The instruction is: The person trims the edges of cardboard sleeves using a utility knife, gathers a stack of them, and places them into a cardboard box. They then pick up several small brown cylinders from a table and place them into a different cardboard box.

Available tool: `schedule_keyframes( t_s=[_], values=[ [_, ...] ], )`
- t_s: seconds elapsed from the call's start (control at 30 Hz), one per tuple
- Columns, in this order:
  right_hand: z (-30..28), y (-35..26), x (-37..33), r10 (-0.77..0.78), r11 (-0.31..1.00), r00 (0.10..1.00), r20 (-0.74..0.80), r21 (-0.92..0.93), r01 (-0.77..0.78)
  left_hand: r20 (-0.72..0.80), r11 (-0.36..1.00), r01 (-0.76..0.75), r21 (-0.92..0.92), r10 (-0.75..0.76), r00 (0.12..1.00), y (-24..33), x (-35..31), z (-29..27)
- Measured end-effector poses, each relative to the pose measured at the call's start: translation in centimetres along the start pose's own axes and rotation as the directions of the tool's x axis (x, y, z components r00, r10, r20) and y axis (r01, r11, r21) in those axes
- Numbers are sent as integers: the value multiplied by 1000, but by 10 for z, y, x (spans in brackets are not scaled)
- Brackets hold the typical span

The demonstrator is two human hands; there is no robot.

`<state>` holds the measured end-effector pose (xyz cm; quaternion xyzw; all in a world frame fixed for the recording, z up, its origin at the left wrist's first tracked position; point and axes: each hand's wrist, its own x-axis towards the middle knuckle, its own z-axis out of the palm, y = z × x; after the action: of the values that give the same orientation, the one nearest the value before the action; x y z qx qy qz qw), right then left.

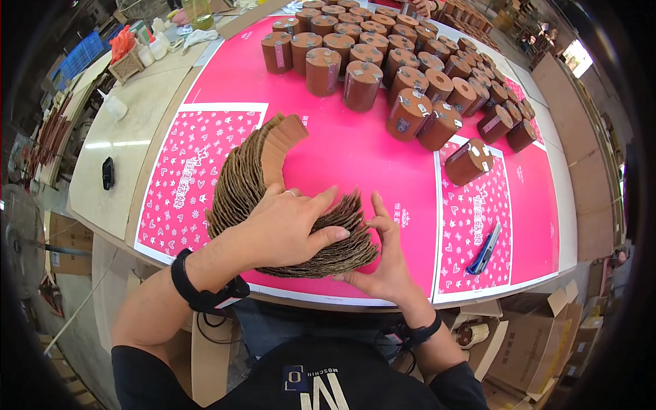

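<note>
Head view: a curved, fanned stack of brown corrugated cardboard pieces (236, 184) lies near the front edge of a pink printed sheet (389, 171), left of its middle; the fan bends round from a flat tan face (283, 145) at its far end to layered, ragged edges at its near right end; the left hand (290, 222) is laid across the stack from above, fingers spread and thumb resting on the layered edges, though whether it grips or merely presses cannot be told; the right hand (391, 263) stands at the right end, unclenched, thumb at the lower edge and fingers raised apart from it; a dark band (201, 294) circles the left wrist, another (425, 331) the right; beyond, reddish-brown cylinders (362, 87) with metal fittings crowd the far part of the sheet; one lone cylinder (467, 162) lies nearer, on the right patterned panel (447, 273), with a blue utility knife (485, 251) below it; on the pale tabletop (130, 130) at left are a white squeeze bottle (113, 106) and a small black object (108, 173); a co-worker's hand (425, 7) shows at the top edge; open cardboard boxes (529, 348) stand below the table at right.
</note>
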<state>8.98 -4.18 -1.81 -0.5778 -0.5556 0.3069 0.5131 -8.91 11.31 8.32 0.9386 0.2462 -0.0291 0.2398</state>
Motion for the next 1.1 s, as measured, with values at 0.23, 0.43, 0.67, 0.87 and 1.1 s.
schedule_keyframes(
  t_s=[0.23,0.43,0.67,0.87,1.1],
  values=[
    [-10,-7,17,-100,980,988,121,-161,119,208,989,37,-143,-6,978,-9,12,-11],
    [-4,-16,9,-40,989,998,58,-139,47,61,1000,8,-1,-8,998,-5,14,4],
    [-3,-8,15,-85,986,995,53,-140,92,-21,997,-35,-63,34,999,-9,11,4],
    [-2,-1,14,48,999,994,94,6,-49,67,998,6,-61,-2,998,-7,16,0],
    [-7,-2,17,-56,997,994,96,-38,60,166,987,-15,-160,42,985,-9,13,-15]
  ],
)
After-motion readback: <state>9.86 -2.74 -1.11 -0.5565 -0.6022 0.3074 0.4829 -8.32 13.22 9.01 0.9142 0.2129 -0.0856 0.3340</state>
